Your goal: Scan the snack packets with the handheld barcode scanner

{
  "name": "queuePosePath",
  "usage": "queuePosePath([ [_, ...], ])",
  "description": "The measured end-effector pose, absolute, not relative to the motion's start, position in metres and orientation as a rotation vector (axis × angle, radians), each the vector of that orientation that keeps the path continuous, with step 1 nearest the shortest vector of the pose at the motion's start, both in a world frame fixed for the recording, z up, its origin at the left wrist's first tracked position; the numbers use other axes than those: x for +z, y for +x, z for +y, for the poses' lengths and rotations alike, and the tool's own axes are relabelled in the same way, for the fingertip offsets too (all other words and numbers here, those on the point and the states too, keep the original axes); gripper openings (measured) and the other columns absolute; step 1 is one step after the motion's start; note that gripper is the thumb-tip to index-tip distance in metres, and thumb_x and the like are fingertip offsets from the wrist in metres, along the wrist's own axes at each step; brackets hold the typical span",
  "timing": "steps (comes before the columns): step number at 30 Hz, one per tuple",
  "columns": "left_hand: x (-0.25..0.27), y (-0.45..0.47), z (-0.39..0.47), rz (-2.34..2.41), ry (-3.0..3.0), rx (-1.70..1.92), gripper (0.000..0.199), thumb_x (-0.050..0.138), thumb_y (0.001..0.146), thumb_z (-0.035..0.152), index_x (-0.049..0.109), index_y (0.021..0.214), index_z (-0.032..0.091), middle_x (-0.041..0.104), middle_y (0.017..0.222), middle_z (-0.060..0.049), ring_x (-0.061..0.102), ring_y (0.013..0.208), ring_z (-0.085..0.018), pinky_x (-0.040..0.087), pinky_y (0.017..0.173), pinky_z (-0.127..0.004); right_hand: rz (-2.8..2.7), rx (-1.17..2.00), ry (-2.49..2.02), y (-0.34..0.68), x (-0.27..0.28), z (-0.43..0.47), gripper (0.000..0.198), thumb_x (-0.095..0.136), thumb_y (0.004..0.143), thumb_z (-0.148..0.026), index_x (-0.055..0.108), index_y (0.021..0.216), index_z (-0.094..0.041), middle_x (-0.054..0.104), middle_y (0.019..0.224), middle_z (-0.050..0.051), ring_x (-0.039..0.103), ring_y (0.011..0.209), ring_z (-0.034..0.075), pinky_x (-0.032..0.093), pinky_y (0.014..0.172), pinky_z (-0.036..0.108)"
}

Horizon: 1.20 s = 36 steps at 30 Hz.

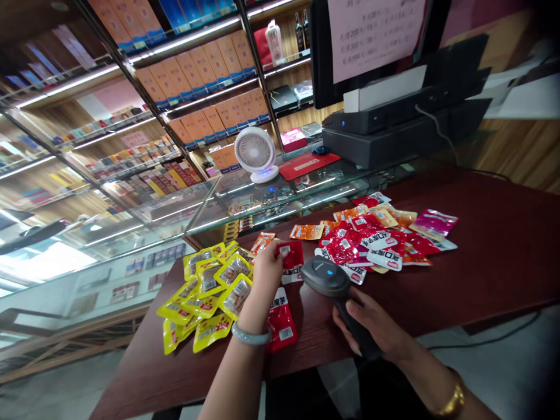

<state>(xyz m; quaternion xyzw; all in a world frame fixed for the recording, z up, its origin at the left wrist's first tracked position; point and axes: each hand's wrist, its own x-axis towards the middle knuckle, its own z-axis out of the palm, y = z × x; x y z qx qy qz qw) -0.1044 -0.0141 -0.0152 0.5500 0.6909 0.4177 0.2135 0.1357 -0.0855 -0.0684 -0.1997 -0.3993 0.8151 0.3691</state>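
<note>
Scanner point(326, 275) is being gripped by right hand point(374, 319); left hand point(269, 263) is pinching red packet point(294, 255) near scanner; yellow packets point(209, 277) are lying on bench point(485, 251).

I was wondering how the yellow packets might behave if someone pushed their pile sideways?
The yellow packets would probably slide over one another, since they overlap loosely and look glossy. Each is likely light and somewhat flexible, looking like a thin plastic pouch. Rolling seems unlikely, given their flattish shape.
</note>
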Motion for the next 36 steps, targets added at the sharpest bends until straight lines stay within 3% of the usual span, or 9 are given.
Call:
queuePosePath([
  [4,-0.026,-0.093,-0.015,1.741,1.632,1.128,0.036,0.064,0.076,0.019,0.067,0.111,0.025,0.069,0.079,-0.002,0.063,0.071,-0.017,0.049,0.069,-0.027,-1.005,2.085,-0.51,0.135,-0.065,-0.086,0.041,0.064,0.084,-0.057,0.05,0.094,-0.02,0.056,0.063,-0.005,0.046,0.034,0.005,0.038,0.033,0.015],
  [11,-0.022,-0.086,-0.024,1.757,1.705,1.058,0.058,0.062,0.078,0.019,0.051,0.135,0.026,0.06,0.068,0.003,0.06,0.066,-0.015,0.046,0.067,-0.025,-1.013,2.07,-0.54,0.135,-0.065,-0.086,0.044,0.065,0.081,-0.06,0.051,0.093,-0.02,0.057,0.063,-0.005,0.046,0.034,0.005,0.038,0.033,0.016],
  [27,-0.023,-0.079,-0.027,1.534,1.509,1.141,0.07,0.07,0.07,0.016,0.048,0.136,0.022,0.071,0.086,-0.003,0.068,0.078,-0.017,0.055,0.074,-0.03,-1.047,2.045,-0.519,0.135,-0.063,-0.086,0.044,0.062,0.084,-0.06,0.048,0.094,-0.02,0.055,0.063,-0.005,0.045,0.035,0.004,0.037,0.033,0.014],
  [32,-0.018,-0.077,-0.032,1.501,1.5,1.166,0.075,0.072,0.066,0.013,0.047,0.137,0.021,0.066,0.119,-0.011,0.067,0.099,-0.022,0.054,0.085,-0.033,-1.046,2.019,-0.537,0.136,-0.064,-0.088,0.042,0.063,0.085,-0.058,0.046,0.096,-0.021,0.054,0.065,-0.006,0.045,0.037,0.004,0.038,0.034,0.014],
  [34,-0.019,-0.078,-0.033,1.462,1.462,1.17,0.078,0.072,0.066,0.012,0.045,0.138,0.021,0.067,0.117,-0.011,0.068,0.098,-0.022,0.054,0.085,-0.033,-1.05,2.028,-0.545,0.136,-0.065,-0.088,0.043,0.063,0.084,-0.058,0.046,0.099,-0.021,0.054,0.065,-0.006,0.046,0.038,0.004,0.039,0.034,0.014],
  [36,-0.021,-0.08,-0.032,1.422,1.398,1.178,0.078,0.072,0.067,0.014,0.044,0.139,0.022,0.071,0.101,-0.008,0.069,0.088,-0.02,0.055,0.077,-0.031,-1.056,2.034,-0.551,0.135,-0.065,-0.088,0.046,0.064,0.083,-0.06,0.046,0.1,-0.021,0.054,0.065,-0.006,0.045,0.037,0.004,0.038,0.034,0.014],
])
